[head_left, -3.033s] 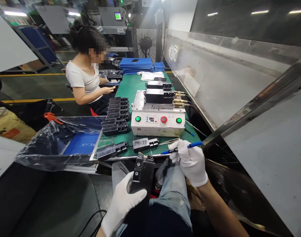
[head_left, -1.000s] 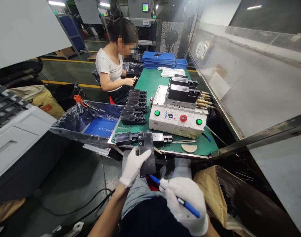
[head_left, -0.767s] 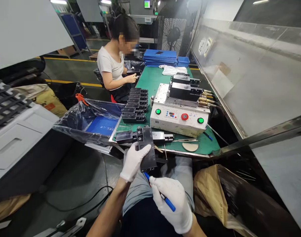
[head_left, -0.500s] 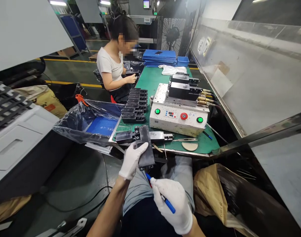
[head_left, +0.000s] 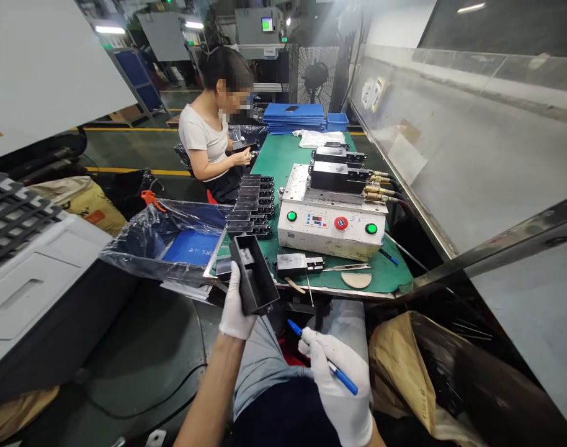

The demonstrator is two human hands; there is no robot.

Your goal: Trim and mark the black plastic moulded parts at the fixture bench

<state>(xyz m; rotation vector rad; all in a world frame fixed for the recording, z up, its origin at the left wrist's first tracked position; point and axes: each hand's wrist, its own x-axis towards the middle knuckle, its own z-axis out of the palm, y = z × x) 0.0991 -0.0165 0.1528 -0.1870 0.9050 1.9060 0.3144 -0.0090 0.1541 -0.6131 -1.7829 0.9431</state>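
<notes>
My left hand (head_left: 236, 304), in a white glove, grips a black plastic box-shaped part (head_left: 261, 282) by its side, with the hollow inside turned toward me. In my gloved right hand (head_left: 337, 379) is a slim blue tool (head_left: 343, 376) like a pen or trimming knife; its blue tip end points up and left, apart from the box. Another black part (head_left: 298, 264) lies on the green table beyond my hands, and one more (head_left: 223, 267) is partly hidden behind the held box. A row of similar black parts (head_left: 250, 205) lies farther back.
A white machine (head_left: 332, 230) with green buttons and a red button carries black parts on top. Tweezers (head_left: 346, 267) and a beige half-round piece (head_left: 356, 280) lie near the table edge. A plastic-lined bin (head_left: 190, 245) stands left; a co-worker (head_left: 209, 136) sits beyond.
The black part in my left hand has been turned from its flat outer face to its hollow side. My right hand, holding the blue tool, has moved slightly right.
</notes>
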